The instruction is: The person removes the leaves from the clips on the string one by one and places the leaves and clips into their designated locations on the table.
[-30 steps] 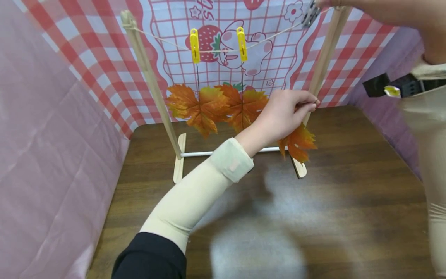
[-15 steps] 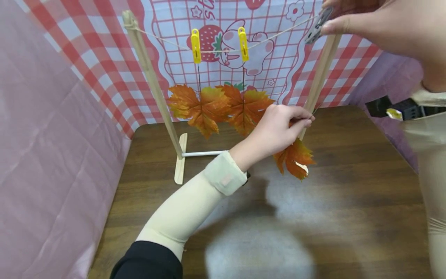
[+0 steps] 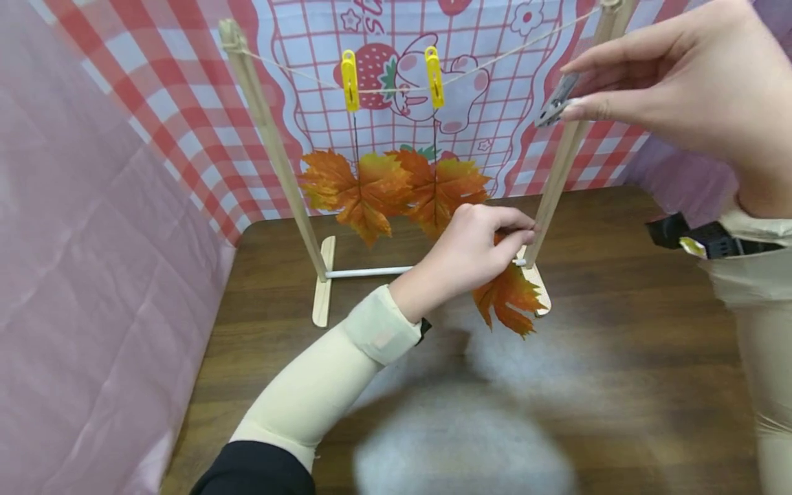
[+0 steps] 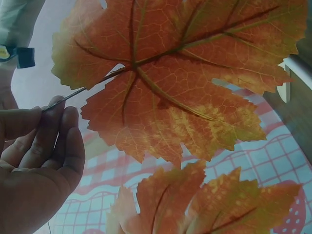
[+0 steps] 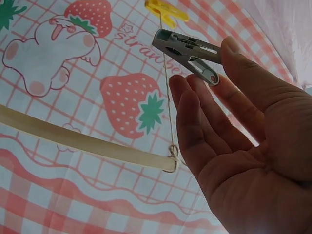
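My left hand (image 3: 524, 228) pinches the thin stem of an orange maple leaf (image 3: 507, 302), which hangs below it beside the rack's right post (image 3: 559, 172). In the left wrist view the leaf (image 4: 170, 92) fills the frame, its stem held between my fingers (image 4: 53, 126). My right hand (image 3: 578, 89) pinches a grey clothespin (image 3: 555, 103) in front of the right post's top, below the string (image 3: 495, 62). The right wrist view shows the clothespin (image 5: 187, 48) between thumb and fingertips. Two yellow pegs (image 3: 350, 80) (image 3: 434, 77) hold two more leaves (image 3: 355, 189) on the string.
The wooden rack stands on flat feet (image 3: 322, 292) at the back of a brown table (image 3: 619, 385). A pink cloth wall (image 3: 93, 275) closes the left side, and a checked strawberry backdrop (image 3: 185, 103) hangs behind. A black wrist strap (image 3: 711, 237) shows at the right.
My left hand has lowered the loose leaf and drawn it left, toward me. My right hand has brought the grey clothespin down off the string.
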The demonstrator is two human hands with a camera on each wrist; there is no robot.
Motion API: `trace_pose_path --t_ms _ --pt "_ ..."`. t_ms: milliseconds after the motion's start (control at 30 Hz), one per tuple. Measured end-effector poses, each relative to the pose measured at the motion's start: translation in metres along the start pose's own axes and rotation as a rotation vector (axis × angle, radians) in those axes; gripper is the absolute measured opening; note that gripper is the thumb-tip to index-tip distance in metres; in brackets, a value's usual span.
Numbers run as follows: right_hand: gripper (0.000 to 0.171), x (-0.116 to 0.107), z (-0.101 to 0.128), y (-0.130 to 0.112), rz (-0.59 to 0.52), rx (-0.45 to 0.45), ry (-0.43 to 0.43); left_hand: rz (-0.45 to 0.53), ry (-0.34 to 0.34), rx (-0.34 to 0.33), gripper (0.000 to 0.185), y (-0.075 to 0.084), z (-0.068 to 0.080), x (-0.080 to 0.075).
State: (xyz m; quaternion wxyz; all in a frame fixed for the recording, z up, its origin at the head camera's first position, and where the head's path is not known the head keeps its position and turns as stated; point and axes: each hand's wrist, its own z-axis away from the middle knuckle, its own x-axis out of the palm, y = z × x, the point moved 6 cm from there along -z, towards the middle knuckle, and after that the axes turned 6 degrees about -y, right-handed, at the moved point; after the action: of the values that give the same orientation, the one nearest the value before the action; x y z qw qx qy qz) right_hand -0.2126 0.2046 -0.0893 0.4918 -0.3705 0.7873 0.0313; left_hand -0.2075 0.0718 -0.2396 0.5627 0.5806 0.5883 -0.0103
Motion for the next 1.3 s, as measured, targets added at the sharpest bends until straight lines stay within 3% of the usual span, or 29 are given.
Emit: trace_pose_path --t_ms 200,500,933,1300 --pt "0.028 0.010 0.010 0.000 0.022 0.011 -0.029 -0.008 0.019 0.007 0.013 -0.002 0.016 -0.004" --pt "0.031 0.028 0.025 0.009 -0.041 0.024 -0.070 -0.002 0.060 0.012 0.012 -0.006 0.040 -0.009" --pt "0.033 0.052 0.039 0.019 -0.048 0.048 -0.121 -0.042 0.134 0.089 0.010 -0.017 0.071 -0.027" --pt "0.027 0.075 0.049 0.027 -0.130 0.074 -0.169 -0.057 0.143 0.026 0.009 -0.037 0.094 -0.040"
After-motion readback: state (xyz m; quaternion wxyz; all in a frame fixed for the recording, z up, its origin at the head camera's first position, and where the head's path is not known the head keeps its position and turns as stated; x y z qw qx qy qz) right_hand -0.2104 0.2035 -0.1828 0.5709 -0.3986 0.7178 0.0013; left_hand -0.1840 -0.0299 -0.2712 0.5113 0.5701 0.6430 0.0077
